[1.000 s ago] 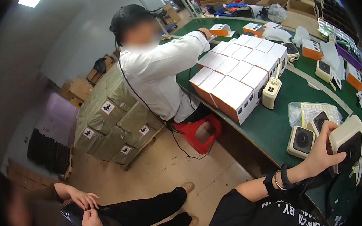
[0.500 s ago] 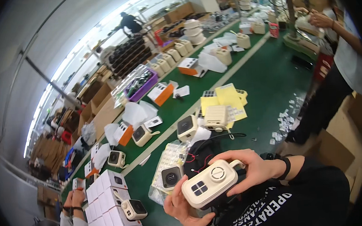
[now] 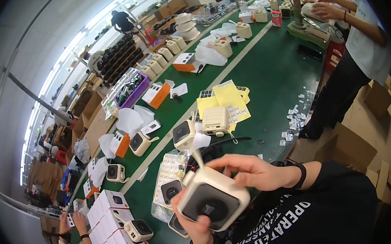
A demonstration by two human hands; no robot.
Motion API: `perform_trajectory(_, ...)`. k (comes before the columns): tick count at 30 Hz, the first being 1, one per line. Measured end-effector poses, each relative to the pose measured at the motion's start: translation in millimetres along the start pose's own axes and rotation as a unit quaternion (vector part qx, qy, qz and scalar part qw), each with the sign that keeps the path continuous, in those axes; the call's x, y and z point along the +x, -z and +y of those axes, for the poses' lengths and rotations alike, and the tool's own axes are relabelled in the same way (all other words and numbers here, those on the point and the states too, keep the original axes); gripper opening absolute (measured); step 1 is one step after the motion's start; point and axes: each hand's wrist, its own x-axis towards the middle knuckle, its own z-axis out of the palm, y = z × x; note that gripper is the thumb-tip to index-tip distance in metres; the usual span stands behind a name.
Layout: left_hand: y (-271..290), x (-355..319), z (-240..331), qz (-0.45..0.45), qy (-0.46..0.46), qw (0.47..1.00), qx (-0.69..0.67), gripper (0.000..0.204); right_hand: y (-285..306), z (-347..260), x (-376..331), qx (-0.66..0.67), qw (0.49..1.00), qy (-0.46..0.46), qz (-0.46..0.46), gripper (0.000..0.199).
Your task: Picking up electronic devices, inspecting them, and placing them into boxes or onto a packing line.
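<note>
My left hand (image 3: 198,227) grips a cream boxy speaker (image 3: 238,196) by its lower left side, the thumb lying over the dark square front. A round cone shows behind that front. My right hand (image 3: 259,171) is on the speaker's top and right corner, fingers bent over the edge. A cream strap (image 3: 198,157) stands up from the top. Just left of the speaker, a similar speaker (image 3: 171,191) rests on a plastic-wrapped sheet (image 3: 163,170), and another (image 3: 177,224) is partly hidden by my left hand. A black cable (image 3: 231,140) lies behind.
Yellow sheets (image 3: 227,96) lie under a cream speaker (image 3: 215,120) on the green table (image 3: 265,75). Stacked white boxes (image 3: 109,225) stand at lower left, beside another person's hands (image 3: 77,220). Someone (image 3: 359,40) stands at the right, near a green machine (image 3: 306,35). Small scraps (image 3: 294,119) litter the right edge.
The speaker has been turned: its top with knob and dark squares faced me before, and its dark front does now. My right hand has shifted over its top. The view has swung slightly.
</note>
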Motion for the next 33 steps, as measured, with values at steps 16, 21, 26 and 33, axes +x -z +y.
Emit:
perform_trajectory(16,2,5,5,0.002,0.283,0.777,-0.563,0.060,-22,9,13,0.095,0.994,-0.051,-0.007,0.089)
perform_trajectory(21,-23,2,-2,0.137,0.078,0.974,-0.161,0.059,-25,28,18,0.169,0.984,-0.037,-0.036,0.101)
perform_trajectory(26,-22,1,-5,0.116,-0.040,0.992,-0.020,0.067,-28,37,16,0.205,0.976,-0.051,-0.046,0.092)
perform_trajectory(33,-16,3,1,0.067,0.040,0.994,0.071,0.078,-30,28,15,-0.151,0.972,0.142,0.109,0.074)
